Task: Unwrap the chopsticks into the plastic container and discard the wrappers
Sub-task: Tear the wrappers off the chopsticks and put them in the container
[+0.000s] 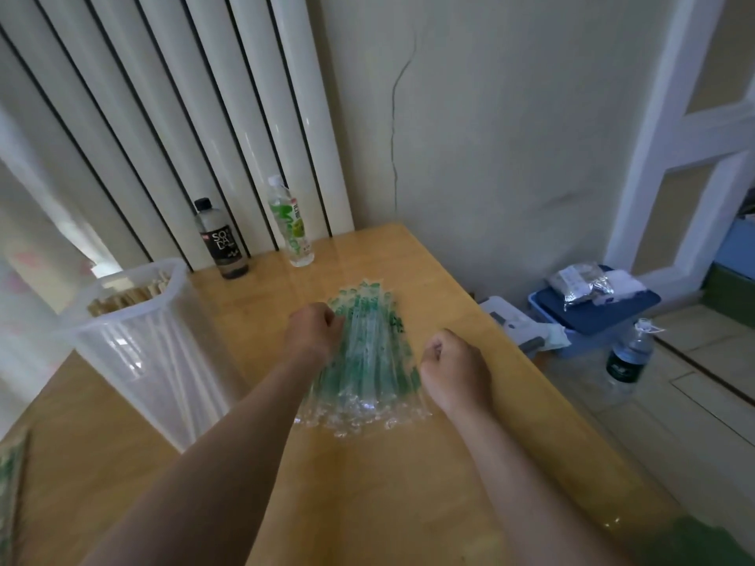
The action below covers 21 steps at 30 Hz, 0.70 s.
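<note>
A heap of clear chopstick wrappers (pixel 367 361) with green print lies in the middle of the wooden table (pixel 408 484). My left hand (pixel 314 326) is at the heap's upper left edge, its fingers curled into the wrappers. My right hand (pixel 455 363) is a closed fist just right of the heap; nothing shows in it. The translucent plastic container (pixel 151 345) stands at the left, with bare wooden chopsticks (pixel 126 298) upright inside it.
A dark soda bottle (pixel 220 241) and a green-labelled bottle (pixel 292 222) stand at the table's far edge by the radiator. Green-printed wrapped items (pixel 10 484) show at the lower left edge. On the floor to the right are a blue bin (pixel 592 312) and a water bottle (pixel 625 361).
</note>
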Available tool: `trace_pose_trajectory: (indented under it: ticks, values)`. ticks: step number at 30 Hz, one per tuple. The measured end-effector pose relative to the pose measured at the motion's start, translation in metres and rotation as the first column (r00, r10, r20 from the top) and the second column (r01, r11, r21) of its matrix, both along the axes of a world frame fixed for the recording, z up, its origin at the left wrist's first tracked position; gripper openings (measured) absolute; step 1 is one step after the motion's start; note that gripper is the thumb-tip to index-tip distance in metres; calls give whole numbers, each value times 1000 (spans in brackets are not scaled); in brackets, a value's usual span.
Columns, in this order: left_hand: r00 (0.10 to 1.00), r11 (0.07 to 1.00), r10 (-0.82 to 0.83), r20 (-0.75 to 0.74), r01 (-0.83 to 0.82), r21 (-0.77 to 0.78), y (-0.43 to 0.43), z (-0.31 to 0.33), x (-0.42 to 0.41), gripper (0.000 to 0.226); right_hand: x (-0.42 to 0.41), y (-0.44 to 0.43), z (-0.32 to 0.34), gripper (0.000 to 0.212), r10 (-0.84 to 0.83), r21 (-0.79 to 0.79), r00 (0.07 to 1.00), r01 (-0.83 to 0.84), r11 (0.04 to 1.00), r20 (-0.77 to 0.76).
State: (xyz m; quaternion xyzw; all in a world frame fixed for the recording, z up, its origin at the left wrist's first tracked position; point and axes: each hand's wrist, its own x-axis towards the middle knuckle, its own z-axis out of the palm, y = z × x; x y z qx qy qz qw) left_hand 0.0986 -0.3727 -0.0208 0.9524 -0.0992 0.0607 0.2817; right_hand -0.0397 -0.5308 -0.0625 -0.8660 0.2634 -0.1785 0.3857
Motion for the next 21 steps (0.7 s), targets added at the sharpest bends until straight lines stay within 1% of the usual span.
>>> trace_pose_trajectory:
  ticks: [8, 10, 12, 14, 16, 18, 21]
  values:
    - [1000, 1000, 3, 15, -3, -6, 4, 9, -11, 31, 1, 0, 1, 16, -14, 11, 1000, 14, 1000, 6]
    - [999, 1000, -18, 35, 18, -6, 8, 17, -19, 34, 0, -1, 2, 17, -16, 45, 1000, 16, 999, 10]
    - [997, 999, -50, 50, 50, -16, 14, 28, -31, 36, -2, -2, 7, 19, -5, 72, 1000, 6, 997, -20]
    - [992, 994, -105, 67, 106, -23, 23, 38, -43, 34, -6, -1, 15, 23, -10, 118, 1000, 13, 993, -27]
    - [984, 986, -159, 85, 163, -40, 33, 48, -59, 28, -9, 4, 28, 26, -37, 127, 999, 34, 991, 27]
    - [975, 975, -197, 101, 205, -86, 45, 55, -76, 21, -12, 21, 47, 25, -20, 55, 993, 14, 998, 117]
    - [970, 966, -199, 136, 218, -140, 68, 55, -101, 19, -20, 62, 73, 23, 118, -38, 959, -112, 993, 259]
